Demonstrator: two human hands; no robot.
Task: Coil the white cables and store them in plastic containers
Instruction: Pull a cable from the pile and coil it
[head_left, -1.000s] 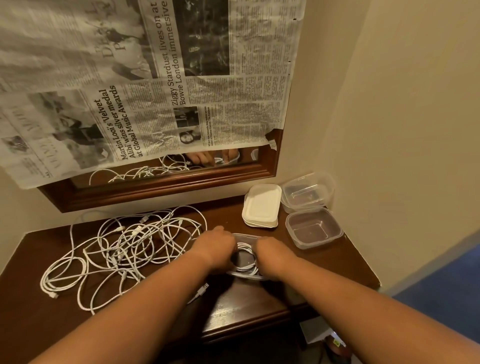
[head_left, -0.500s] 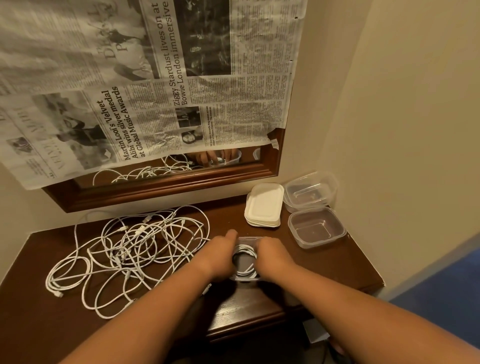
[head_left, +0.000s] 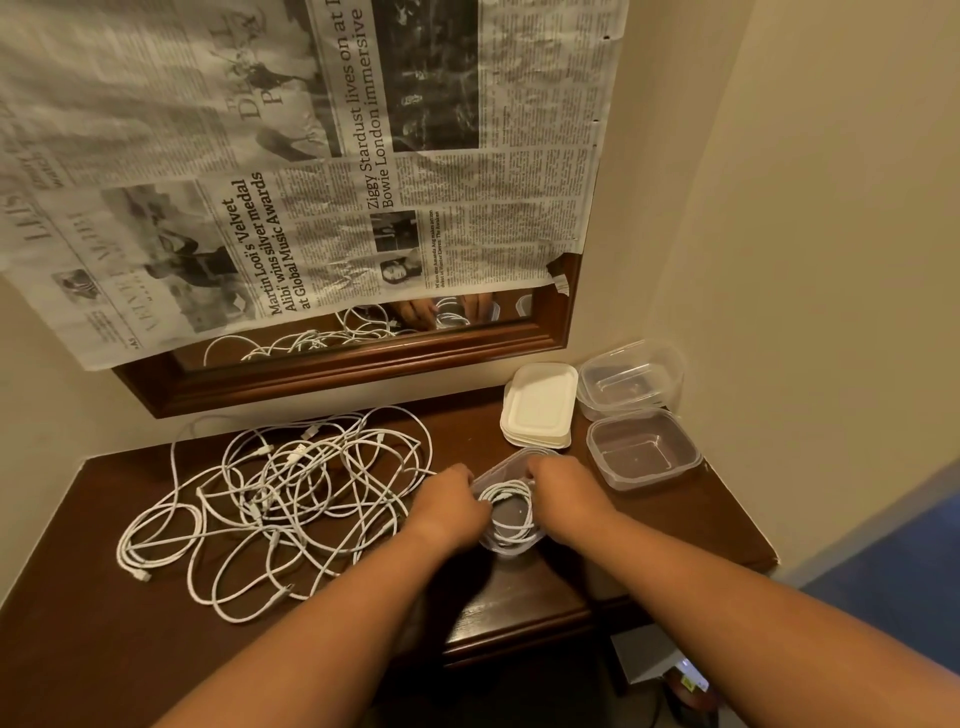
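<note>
Nearest, the left hand (head_left: 452, 501) and the right hand (head_left: 563, 493) are seen at either side of a clear plastic container (head_left: 511, 552) set near the front of the tabletop (head_left: 104, 623). Both are curled down over the coiled cable (head_left: 511, 512) lying inside it. The fingertips are hidden behind the knuckles, so it cannot be told whether cable alone or also the wall is pinched.

The cable is judged light, limp and slightly springy, so a coil can be expected to spread open once released. It is best taken across the bundled turns, on opposite sides, and pressed flat against the container floor. The thin-walled container is judged light too and likely to slide unless steadied.

To the left, the loose cables (head_left: 291, 493) lie tangled in overlapping loops. Snagging is to be expected, so one should be drawn out by a plug end.

Farther right, two empty containers (head_left: 644, 449) stand one behind the other. A stack of white lids (head_left: 540, 405) sits just beside them, under the mirror (head_left: 363, 358).
</note>
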